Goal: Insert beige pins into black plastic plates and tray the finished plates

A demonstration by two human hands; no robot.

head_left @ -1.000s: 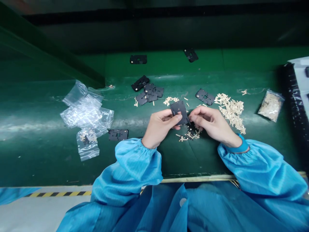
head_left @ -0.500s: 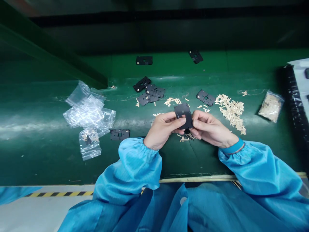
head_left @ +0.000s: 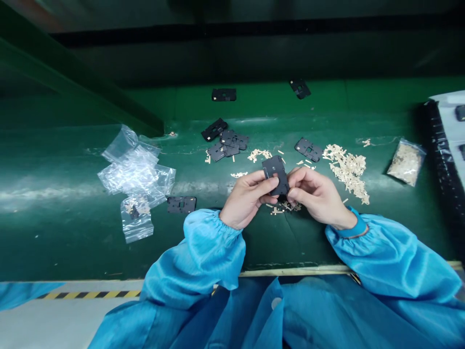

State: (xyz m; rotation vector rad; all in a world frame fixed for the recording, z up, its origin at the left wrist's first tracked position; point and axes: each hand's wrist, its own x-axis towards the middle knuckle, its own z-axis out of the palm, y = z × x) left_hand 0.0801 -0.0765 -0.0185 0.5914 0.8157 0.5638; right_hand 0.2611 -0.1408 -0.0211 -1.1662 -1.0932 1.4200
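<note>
My left hand (head_left: 244,199) holds a thin black plastic plate (head_left: 274,169), thumb on its face and fingers behind. At the plate's lower right edge, my right hand (head_left: 314,194) has its thumb and index fingertips pinched together; whatever sits between them is too small to make out. Beneath the hands lies a small heap of black bits and pale strips (head_left: 278,210), partly hidden. Just beyond the plate is a loose cluster of pale strips (head_left: 258,154). A similar black plate with a cut-out (head_left: 308,149) rests past my right hand.
Clear zip bags (head_left: 132,165) lie piled at left, a bag with small parts (head_left: 136,218) below them. Several black plates (head_left: 232,140) overlap behind. Right of my hands spread a pale strip heap (head_left: 347,167) and a filled bag (head_left: 407,161). A black-edged tray (head_left: 441,140) stands far right.
My right hand has come in against the plate's lower right edge, and its fingers have shifted along it. The plate tilted and turned slightly in my left hand. The view has shifted a little.
</note>
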